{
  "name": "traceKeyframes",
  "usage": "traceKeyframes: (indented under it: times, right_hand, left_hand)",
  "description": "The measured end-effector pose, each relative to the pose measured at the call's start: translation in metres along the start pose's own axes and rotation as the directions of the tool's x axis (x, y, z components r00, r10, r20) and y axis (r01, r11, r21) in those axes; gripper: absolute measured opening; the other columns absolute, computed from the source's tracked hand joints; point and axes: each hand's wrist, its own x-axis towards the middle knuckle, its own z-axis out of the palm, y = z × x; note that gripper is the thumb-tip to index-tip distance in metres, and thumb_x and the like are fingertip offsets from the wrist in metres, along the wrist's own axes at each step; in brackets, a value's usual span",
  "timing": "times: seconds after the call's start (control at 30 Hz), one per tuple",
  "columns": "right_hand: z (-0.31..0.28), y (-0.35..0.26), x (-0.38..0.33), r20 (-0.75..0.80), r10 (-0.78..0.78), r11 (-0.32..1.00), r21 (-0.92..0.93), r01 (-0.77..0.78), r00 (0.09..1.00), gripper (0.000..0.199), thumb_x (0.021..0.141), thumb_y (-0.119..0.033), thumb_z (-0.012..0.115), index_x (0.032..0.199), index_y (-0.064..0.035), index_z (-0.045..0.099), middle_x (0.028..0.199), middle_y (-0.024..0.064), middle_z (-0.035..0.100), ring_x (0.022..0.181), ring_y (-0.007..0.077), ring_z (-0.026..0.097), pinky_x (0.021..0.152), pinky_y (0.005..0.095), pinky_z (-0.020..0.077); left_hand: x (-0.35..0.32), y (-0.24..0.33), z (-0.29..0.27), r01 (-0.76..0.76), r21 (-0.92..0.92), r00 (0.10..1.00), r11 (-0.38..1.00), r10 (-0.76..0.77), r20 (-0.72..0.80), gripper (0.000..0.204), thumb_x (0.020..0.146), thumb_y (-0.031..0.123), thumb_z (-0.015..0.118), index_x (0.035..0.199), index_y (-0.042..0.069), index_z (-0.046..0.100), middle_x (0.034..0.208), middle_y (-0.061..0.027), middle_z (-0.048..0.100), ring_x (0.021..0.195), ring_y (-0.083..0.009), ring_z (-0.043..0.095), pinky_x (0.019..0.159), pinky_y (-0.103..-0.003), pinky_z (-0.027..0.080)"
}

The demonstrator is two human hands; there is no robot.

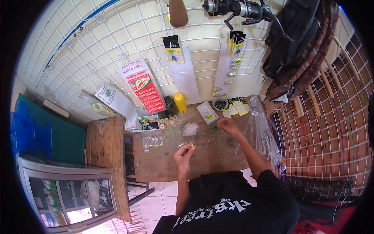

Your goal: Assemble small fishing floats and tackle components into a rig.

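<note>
My left hand [182, 159] is closed over the near middle of the wooden table [163, 162], pinching a small yellow piece [192, 145] too tiny to make out further. Farther right, my right hand [228, 126] hovers above the tabletop, its fingers blurred; whether they hold anything does not show. Beyond it stand a white tray [201, 109] with yellow-green bits and a round tub [220, 104] of dark pieces. Between the hands and the wall lies a pile of small clear plastic bags [190, 129]. Filled little bags [153, 142] with yellow bits lie at the left.
Yellow-and-white packets [238, 106] lie at the back right, near crumpled clear plastic [259, 124]. A yellow bottle [180, 102], a dark jar [170, 104], round wooden pieces [167, 121] and a white box [146, 124] stand at the back left. Fishing reels [237, 8] hang on the wire grid.
</note>
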Motion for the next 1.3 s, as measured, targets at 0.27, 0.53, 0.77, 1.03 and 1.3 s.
traceKeyframes:
  times: [0.27,0.53,0.77,1.03,1.3]
  right_hand:
    - [0.026,-0.005,0.086,-0.006,-0.222,0.949,-0.233,0.214,0.975,0.007,0.077,-0.006,0.066,0.083,-0.0026,0.066,0.064,0.0079,0.063,0.046,0.0130,0.060,0.037,0.0271,0.0444]
    - [0.044,0.010,0.111,0.022,-0.355,0.665,-0.697,0.269,0.935,0.015,0.069,-0.005,0.069,0.083,-0.0057,0.068,0.083,0.0146,0.067,0.075,0.0288,0.066,0.070,0.0395,0.0528]
    - [0.057,0.012,0.111,-0.007,-0.362,0.437,-0.885,0.163,0.932,0.014,0.074,-0.018,0.067,0.088,-0.0160,0.069,0.090,0.0092,0.067,0.082,0.0289,0.066,0.074,0.0401,0.0531]
    - [0.057,0.016,0.113,-0.075,-0.396,0.584,-0.790,0.188,0.915,0.012,0.074,-0.015,0.069,0.086,-0.0123,0.068,0.086,0.0090,0.066,0.079,0.0292,0.066,0.072,0.0388,0.0526]
    - [0.032,-0.003,0.099,-0.058,-0.144,0.989,-0.032,0.142,0.988,0.015,0.079,-0.017,0.070,0.090,-0.0074,0.066,0.075,0.0007,0.065,0.058,0.0050,0.057,0.036,0.0230,0.0394]
  left_hand:
    - [0.000,-0.007,-0.007,-0.029,0.008,0.992,1.000,0.030,-0.124,0.022,0.078,-0.004,0.070,0.100,-0.003,0.066,0.089,-0.0053,0.066,0.080,-0.0091,0.059,0.076,-0.021,0.046]
    - [0.017,-0.004,-0.019,-0.006,0.085,0.986,0.996,0.020,-0.168,0.019,0.078,-0.003,0.070,0.096,-0.002,0.067,0.092,-0.0069,0.068,0.083,-0.0095,0.061,0.076,-0.022,0.046]
    - [0.024,-0.003,-0.026,0.018,0.106,0.980,0.994,0.003,-0.199,0.020,0.080,-0.002,0.070,0.100,-0.002,0.065,0.085,-0.0040,0.066,0.076,-0.0077,0.059,0.072,-0.020,0.045]
    - [0.024,-0.009,-0.027,0.015,0.098,0.982,0.995,0.003,-0.189,0.021,0.080,-0.002,0.069,0.100,-0.002,0.065,0.084,-0.0040,0.066,0.076,-0.0079,0.059,0.071,-0.021,0.046]
    - [0.025,-0.012,-0.016,0.045,0.068,0.992,0.997,-0.037,-0.120,0.020,0.079,-0.004,0.069,0.098,-0.002,0.066,0.088,-0.0061,0.067,0.079,-0.0093,0.060,0.074,-0.022,0.047]
